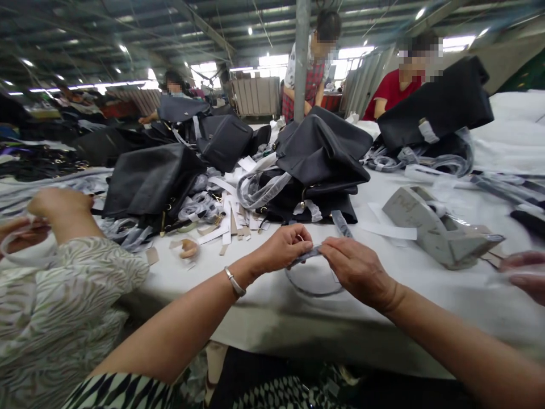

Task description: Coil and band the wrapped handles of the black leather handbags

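My left hand [286, 248] and my right hand [355, 267] meet over the near edge of the table. Between them they pinch a dark strap [310, 255] that looks wrapped in clear film. A loop of the strap hangs below my fingers against the white cloth. Just behind my hands lies a black bag [321, 150] with wrapped handles and small metal fittings. A short film-covered strap end [341, 223] sticks up beyond my right fingers. My fingertips partly cover the pinched piece.
More black bags [149, 179] lie to the left and right. A grey tape dispenser [430, 224] stands right of my hands. White paper strips [230, 218] are scattered behind. A co-worker's arm [70, 210] works at the left, another person's hand [525, 275] at the right edge. A pole [302, 62] rises behind.
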Demonstrator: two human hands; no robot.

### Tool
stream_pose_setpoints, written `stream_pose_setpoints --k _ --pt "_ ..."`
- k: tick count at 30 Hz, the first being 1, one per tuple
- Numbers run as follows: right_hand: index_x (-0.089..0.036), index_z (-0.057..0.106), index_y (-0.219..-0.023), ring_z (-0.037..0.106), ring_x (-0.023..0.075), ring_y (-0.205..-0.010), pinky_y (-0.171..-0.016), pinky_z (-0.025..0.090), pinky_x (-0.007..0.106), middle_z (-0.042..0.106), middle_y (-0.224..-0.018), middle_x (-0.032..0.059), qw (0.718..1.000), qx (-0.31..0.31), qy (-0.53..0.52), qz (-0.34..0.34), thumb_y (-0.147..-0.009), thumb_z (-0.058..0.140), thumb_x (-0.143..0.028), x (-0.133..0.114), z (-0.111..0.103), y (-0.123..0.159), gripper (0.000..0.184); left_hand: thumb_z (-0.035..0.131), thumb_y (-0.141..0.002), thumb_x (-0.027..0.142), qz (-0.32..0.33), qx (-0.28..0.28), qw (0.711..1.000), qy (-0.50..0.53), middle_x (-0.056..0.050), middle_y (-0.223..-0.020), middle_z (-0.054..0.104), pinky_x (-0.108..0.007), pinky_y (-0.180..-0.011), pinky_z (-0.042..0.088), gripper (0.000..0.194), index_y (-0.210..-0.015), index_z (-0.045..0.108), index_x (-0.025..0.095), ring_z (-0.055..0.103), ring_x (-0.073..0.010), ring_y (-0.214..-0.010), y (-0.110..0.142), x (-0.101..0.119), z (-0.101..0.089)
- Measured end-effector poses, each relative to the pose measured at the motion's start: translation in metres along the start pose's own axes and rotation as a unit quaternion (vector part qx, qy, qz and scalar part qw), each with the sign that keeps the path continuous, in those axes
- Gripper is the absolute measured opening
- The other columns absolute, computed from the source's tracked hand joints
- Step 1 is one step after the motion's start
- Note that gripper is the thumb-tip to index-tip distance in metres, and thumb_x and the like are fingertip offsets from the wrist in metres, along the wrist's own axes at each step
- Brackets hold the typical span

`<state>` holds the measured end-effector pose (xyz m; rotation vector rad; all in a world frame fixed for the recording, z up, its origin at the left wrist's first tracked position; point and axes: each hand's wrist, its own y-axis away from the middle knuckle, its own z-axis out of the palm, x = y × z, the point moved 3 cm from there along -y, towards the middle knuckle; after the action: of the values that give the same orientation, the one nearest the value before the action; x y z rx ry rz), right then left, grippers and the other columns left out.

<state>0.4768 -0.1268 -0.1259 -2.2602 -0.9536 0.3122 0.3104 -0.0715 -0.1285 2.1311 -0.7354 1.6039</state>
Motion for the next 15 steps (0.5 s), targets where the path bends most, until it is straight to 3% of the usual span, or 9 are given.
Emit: stream_pose_setpoints --k 3,6,8,12,15 --pt "-0.015 0.065 -0.091 0.058 0.0187 -0.082 -0.079 0.044 0.03 0.066 -0.086 0.0071 0.991 -0.114 -0.064 0.026 -0.087 0.045 -0.007 0.002 0.004 0.008 0.022 0.053 -0.088 0.042 0.041 -0.027 0.985 -0.164 0.0 -0.073 0.061 -0.022 -0.058 0.04 0.027 -0.095 0.057 0.016 0.052 -0.0103 -0.062 0.015 -0.001 0.008" --pt "-0.018 0.067 -0.083 0.058 0.0174 -0.08 -0.077 0.042 0.027 0.066 -0.077 0.003 0.938 -0.313 -0.146 0.032 -0.079 0.052 -0.005 0.003 0.004 0.01 0.02 0.06 -0.086 0.039 0.12 -0.102 0.926 -0.344 0.0 -0.085 0.064 -0.029 -0.074 0.04 0.024 -0.103 0.06 0.023 0.056 -0.0157 -0.077 0.031 -0.002 0.014" --pt "-0.02 0.068 -0.086 0.059 0.0177 -0.082 -0.078 0.041 0.027 0.067 -0.078 0.0024 0.904 -0.392 -0.159 0.062 -0.077 0.053 -0.007 0.005 -0.002 0.01 0.022 0.051 -0.092 0.027 0.175 -0.125 0.889 -0.405 0.0 -0.083 0.063 -0.032 -0.078 0.038 0.011 -0.094 0.06 0.022 0.055 -0.0165 -0.079 0.036 -0.003 0.016" --pt "-0.022 0.068 -0.093 0.059 0.0177 -0.079 -0.081 0.039 0.029 0.068 -0.078 0.0021 0.904 -0.384 -0.155 0.106 -0.087 0.05 -0.019 0.007 -0.014 0.008 0.02 0.041 -0.092 0.015 0.208 -0.133 0.851 -0.463 -0.001 -0.079 0.06 -0.032 -0.072 0.035 0.017 -0.084 0.056 0.019 0.051 -0.0173 -0.074 0.029 0.002 0.021" --pt "-0.019 0.067 -0.082 0.058 0.0191 -0.079 -0.081 0.039 0.03 0.066 -0.073 0.003 0.912 -0.361 -0.165 0.106 -0.09 0.052 -0.048 0.002 -0.015 0.019 0.034 0.043 -0.092 0.018 0.211 -0.154 0.84 -0.475 -0.001 -0.08 0.06 -0.031 -0.069 0.034 0.014 -0.084 0.054 0.02 0.05 -0.0174 -0.074 0.021 0.002 0.033"
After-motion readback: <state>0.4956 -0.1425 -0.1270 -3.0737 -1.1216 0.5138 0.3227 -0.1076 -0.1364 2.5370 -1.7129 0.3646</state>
